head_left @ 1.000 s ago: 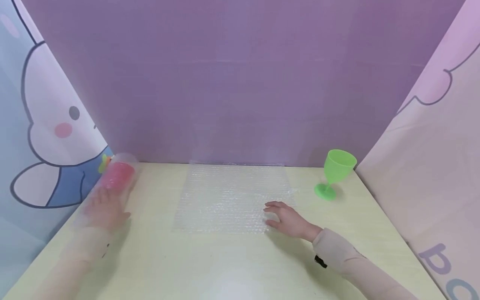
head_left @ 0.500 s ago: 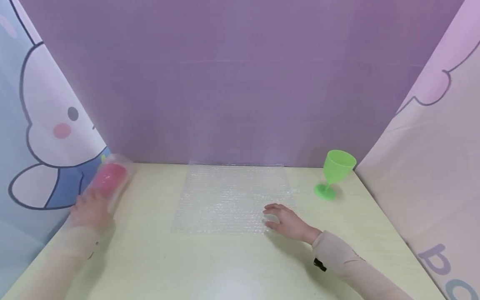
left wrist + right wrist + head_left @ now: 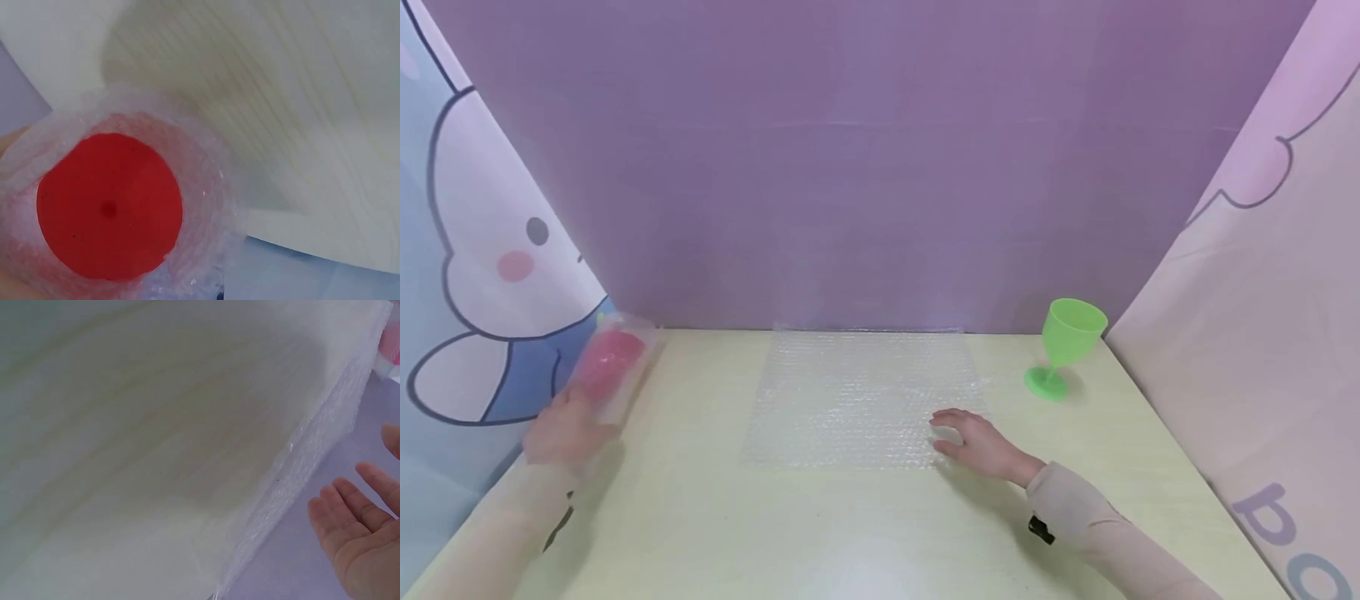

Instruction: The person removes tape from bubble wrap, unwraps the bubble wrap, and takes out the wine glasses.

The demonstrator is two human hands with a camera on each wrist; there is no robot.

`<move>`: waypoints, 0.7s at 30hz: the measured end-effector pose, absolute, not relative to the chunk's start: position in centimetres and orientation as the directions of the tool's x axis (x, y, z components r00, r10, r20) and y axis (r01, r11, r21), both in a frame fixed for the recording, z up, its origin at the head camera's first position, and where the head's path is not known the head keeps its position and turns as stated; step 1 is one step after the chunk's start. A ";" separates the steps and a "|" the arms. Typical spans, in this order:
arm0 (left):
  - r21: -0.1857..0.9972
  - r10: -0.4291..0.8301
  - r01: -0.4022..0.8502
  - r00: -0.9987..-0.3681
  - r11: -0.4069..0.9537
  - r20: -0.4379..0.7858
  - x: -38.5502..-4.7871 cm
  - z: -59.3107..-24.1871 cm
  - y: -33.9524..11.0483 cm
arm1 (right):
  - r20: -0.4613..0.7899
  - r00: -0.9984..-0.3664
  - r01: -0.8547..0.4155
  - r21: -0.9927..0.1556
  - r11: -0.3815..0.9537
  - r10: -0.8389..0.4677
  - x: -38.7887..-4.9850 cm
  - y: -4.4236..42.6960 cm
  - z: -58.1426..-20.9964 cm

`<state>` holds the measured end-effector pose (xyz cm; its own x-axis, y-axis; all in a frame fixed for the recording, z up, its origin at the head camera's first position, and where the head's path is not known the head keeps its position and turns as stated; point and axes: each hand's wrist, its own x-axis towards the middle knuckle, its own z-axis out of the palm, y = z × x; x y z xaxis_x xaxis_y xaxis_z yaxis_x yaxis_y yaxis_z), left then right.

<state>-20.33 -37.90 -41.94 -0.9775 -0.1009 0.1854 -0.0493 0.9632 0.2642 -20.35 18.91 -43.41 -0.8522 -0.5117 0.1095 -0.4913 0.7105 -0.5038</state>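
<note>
At the table's left side, my left hand (image 3: pixel 568 429) grips the near end of a bundle of bubble wrap (image 3: pixel 632 367) with a red thing (image 3: pixel 610 362) inside. Its round, flat red end (image 3: pixel 109 206), like a goblet's base, shows through the wrap's opening in the left wrist view. Over the near right part of a flat sheet of bubble wrap (image 3: pixel 865 392) hovers my right hand (image 3: pixel 977 446), fingers loosely bent and holding nothing. A green plastic goblet (image 3: pixel 1072 333) stands upright at the back right, apart from both hands.
The pale wooden table (image 3: pixel 820 533) meets a purple back wall (image 3: pixel 880 167). Printed side panels with a cartoon figure (image 3: pixel 497 225) on the left and letters (image 3: pixel 1266 517) on the right close in the sides.
My left hand and the wrapped bundle have shifted left and slightly toward me, and the fingers have closed more around it. The right hand stays nearly still; the view turns slightly.
</note>
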 end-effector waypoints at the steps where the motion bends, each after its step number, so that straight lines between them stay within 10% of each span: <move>1: 0.273 -0.113 -0.064 -0.980 0.960 0.166 -20.2 -41.9 -37.8 | 0.110 -0.853 -0.490 -0.507 0.709 -0.511 -20.3 18.9 -43.4; 21: 0.663 -0.124 -0.067 -0.991 0.746 0.040 -19.8 -41.6 -34.6 | 0.108 -0.899 -0.394 -0.627 0.673 -0.425 -21.1 17.8 -43.7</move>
